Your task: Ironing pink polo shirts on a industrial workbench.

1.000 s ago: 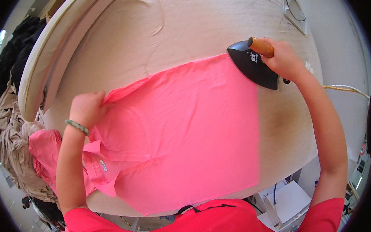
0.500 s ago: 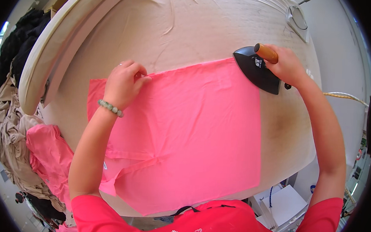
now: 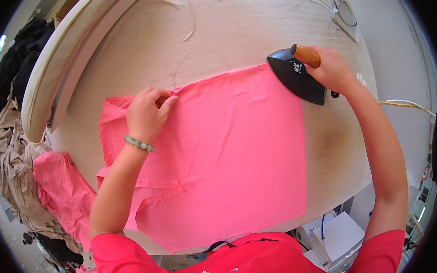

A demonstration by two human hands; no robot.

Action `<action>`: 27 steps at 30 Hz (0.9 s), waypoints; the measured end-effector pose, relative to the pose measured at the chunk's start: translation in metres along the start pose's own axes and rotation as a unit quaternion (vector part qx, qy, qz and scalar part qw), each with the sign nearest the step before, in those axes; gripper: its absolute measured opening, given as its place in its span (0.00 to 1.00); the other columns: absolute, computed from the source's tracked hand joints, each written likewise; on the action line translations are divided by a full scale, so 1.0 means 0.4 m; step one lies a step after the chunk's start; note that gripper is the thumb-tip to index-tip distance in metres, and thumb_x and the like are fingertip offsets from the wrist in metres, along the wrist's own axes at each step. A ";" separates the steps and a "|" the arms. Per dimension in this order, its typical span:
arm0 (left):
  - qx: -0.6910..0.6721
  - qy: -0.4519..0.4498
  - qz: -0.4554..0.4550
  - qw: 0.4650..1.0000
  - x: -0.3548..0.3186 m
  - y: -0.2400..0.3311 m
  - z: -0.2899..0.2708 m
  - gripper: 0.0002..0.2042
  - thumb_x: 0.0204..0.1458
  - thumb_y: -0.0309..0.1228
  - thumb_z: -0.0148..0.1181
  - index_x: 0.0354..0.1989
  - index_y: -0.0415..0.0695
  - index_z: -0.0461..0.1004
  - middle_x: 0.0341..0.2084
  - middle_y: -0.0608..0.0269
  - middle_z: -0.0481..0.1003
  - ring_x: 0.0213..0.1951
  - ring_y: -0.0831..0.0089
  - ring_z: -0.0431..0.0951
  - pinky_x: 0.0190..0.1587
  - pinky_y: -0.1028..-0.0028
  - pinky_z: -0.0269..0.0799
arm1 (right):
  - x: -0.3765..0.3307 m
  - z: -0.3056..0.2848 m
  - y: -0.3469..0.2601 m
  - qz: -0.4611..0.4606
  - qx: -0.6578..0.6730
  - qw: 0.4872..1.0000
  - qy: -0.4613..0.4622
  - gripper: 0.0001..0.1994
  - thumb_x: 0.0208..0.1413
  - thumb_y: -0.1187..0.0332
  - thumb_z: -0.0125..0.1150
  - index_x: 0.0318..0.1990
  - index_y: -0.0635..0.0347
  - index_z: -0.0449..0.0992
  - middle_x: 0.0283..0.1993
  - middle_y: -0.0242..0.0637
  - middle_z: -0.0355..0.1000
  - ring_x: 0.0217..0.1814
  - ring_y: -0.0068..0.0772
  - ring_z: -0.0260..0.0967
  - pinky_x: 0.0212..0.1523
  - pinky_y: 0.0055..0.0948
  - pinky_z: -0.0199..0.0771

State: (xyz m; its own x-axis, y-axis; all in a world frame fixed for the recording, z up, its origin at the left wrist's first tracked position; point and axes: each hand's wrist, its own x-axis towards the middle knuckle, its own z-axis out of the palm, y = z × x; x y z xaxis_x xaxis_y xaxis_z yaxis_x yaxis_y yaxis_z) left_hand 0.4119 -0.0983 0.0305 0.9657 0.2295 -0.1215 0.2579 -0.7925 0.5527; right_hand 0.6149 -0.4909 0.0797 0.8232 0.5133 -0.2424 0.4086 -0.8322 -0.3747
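A pink apron-like cloth [image 3: 237, 157] with sewn-on straps lies spread over the padded ironing table [image 3: 224, 33]. My left hand [image 3: 150, 114], with a beaded bracelet at the wrist, pinches the cloth's far edge left of its middle. My right hand [image 3: 333, 68] is wrapped round the wooden handle of a black iron [image 3: 297, 76]. The iron rests at the cloth's far right corner, its pointed tip at the edge and its heel over bare table cover. Small wrinkles run across the cloth near my left hand.
A padded pressing arm [image 3: 67, 49] curves along the table's left side. Beige garments [image 3: 9, 160] and another pink garment [image 3: 65, 188] hang in a heap at the left. A wire iron stand [image 3: 344, 17] is at the far right. A cord [image 3: 408, 104] runs off right.
My left hand has moved slightly right and down, and its fingers have closed on the cloth's edge. The cloth's left end has shifted and folded a little. The iron appears slightly further left and up.
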 end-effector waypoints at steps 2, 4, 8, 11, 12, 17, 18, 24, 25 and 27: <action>-0.024 0.026 -0.019 0.999 -0.004 0.006 0.005 0.09 0.56 0.37 0.71 0.35 0.46 0.86 0.29 0.60 0.79 0.31 0.64 0.80 0.35 0.66 0.75 | 0.001 0.000 -0.001 -0.002 0.000 1.000 -0.004 0.19 0.53 0.68 0.61 0.54 0.55 0.81 0.45 0.50 0.81 0.48 0.57 0.78 0.50 0.46 0.78; -0.018 0.028 -0.034 0.999 0.002 0.010 0.013 0.09 0.56 0.38 0.70 0.37 0.46 0.87 0.30 0.60 0.80 0.31 0.65 0.81 0.35 0.66 0.75 | 0.005 0.005 0.006 -0.005 -0.001 1.000 -0.005 0.19 0.53 0.68 0.61 0.54 0.55 0.81 0.45 0.50 0.81 0.48 0.57 0.78 0.50 0.46 0.78; -0.070 -0.010 -0.082 0.994 0.034 0.002 0.019 0.08 0.57 0.36 0.69 0.38 0.45 0.87 0.34 0.60 0.82 0.33 0.66 0.82 0.37 0.68 0.76 | -0.001 0.000 -0.002 -0.007 0.000 1.000 0.001 0.19 0.54 0.68 0.62 0.54 0.55 0.81 0.45 0.50 0.81 0.49 0.57 0.77 0.50 0.46 0.78; -0.097 0.039 -0.055 0.993 0.042 -0.018 0.028 0.07 0.57 0.33 0.69 0.38 0.44 0.87 0.37 0.60 0.83 0.37 0.68 0.82 0.38 0.67 0.77 | -0.001 0.001 -0.003 0.002 -0.002 1.000 0.002 0.18 0.54 0.67 0.62 0.54 0.55 0.81 0.45 0.50 0.81 0.49 0.57 0.77 0.51 0.47 0.77; -0.097 0.037 -0.054 0.993 0.046 -0.026 0.037 0.07 0.57 0.33 0.69 0.38 0.44 0.87 0.37 0.60 0.83 0.37 0.68 0.82 0.38 0.67 0.77 | -0.002 0.001 -0.003 0.003 -0.003 1.000 0.002 0.18 0.54 0.67 0.62 0.54 0.55 0.81 0.45 0.50 0.81 0.49 0.57 0.77 0.51 0.47 0.77; -0.029 0.092 0.132 0.987 0.066 -0.029 0.039 0.03 0.52 0.26 0.70 0.30 0.42 0.82 0.33 0.61 0.81 0.41 0.62 0.80 0.46 0.63 0.75 | 0.000 0.004 0.001 0.013 -0.018 1.000 -0.002 0.18 0.55 0.66 0.63 0.54 0.56 0.81 0.44 0.50 0.81 0.49 0.57 0.77 0.51 0.47 0.77; -0.031 0.091 0.133 0.986 0.072 -0.022 0.033 0.03 0.52 0.26 0.70 0.30 0.42 0.82 0.33 0.61 0.81 0.41 0.62 0.80 0.46 0.63 0.75 | -0.001 0.003 0.002 0.015 -0.019 1.000 -0.002 0.18 0.55 0.66 0.63 0.54 0.56 0.81 0.44 0.50 0.81 0.49 0.57 0.77 0.51 0.47 0.77; 0.039 -0.029 0.086 0.995 0.107 0.014 0.002 0.06 0.52 0.24 0.67 0.33 0.42 0.74 0.30 0.57 0.79 0.38 0.56 0.78 0.44 0.58 0.72 | -0.002 0.009 0.014 -0.011 -0.018 1.000 0.011 0.19 0.53 0.71 0.63 0.54 0.55 0.80 0.42 0.49 0.81 0.45 0.57 0.76 0.46 0.43 0.76; 0.058 -0.050 0.100 0.992 0.112 0.012 -0.002 0.07 0.52 0.24 0.66 0.35 0.42 0.74 0.31 0.56 0.78 0.39 0.55 0.77 0.45 0.58 0.72 | -0.001 0.008 0.013 -0.007 -0.019 1.000 0.009 0.18 0.54 0.70 0.63 0.54 0.55 0.80 0.42 0.48 0.81 0.45 0.57 0.76 0.46 0.43 0.76; 0.076 -0.070 0.115 0.988 0.116 0.003 -0.004 0.07 0.53 0.24 0.66 0.37 0.42 0.73 0.31 0.55 0.77 0.39 0.54 0.77 0.45 0.57 0.72 | 0.000 0.008 0.010 -0.002 -0.020 1.000 0.007 0.18 0.54 0.70 0.63 0.54 0.55 0.80 0.42 0.48 0.81 0.45 0.57 0.76 0.46 0.43 0.76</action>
State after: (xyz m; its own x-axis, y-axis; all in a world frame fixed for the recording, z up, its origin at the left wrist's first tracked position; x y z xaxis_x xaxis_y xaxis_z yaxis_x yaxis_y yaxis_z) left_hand 0.4569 -0.0879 0.0268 0.9913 -0.0391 -0.1258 0.0220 -0.8925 0.4506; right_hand 0.6151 -0.4935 0.0754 0.8268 0.5142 -0.2280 0.4277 -0.8380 -0.3389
